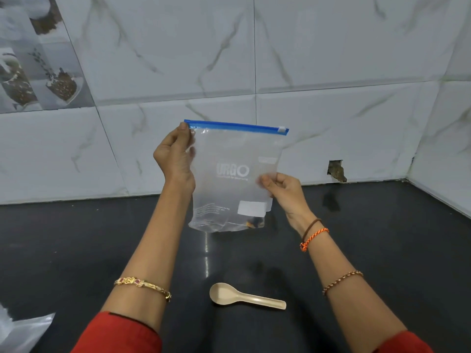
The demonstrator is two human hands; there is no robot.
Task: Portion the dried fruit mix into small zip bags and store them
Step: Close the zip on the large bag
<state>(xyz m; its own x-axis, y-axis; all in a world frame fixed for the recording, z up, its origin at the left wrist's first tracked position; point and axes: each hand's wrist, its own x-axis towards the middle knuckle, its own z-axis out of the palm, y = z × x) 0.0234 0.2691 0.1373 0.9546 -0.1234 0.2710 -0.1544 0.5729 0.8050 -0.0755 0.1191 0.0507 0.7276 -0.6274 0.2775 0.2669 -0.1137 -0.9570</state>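
Clear zip bag (229, 174) upright, blue zipper closed, nearly empty

Clear zip bag (229, 174) has white print "URGO" mid-face; a smaller tagline under it is too blurred to read. Lower left of the bag carries fine print lines, unreadable. White label patch lower right looks blank.

Even, fairly bright indoor light, cool white cast. Black table (102, 238) glossy: thin bright streak of glare down centre, dim reflections at far right. Shadows soft, faint. Wall tiles (331, 47) bow outward toward edges, wide-angle distortion. Overall slightly soft; print on zip bag (229, 174) hazy, small text unreadable.
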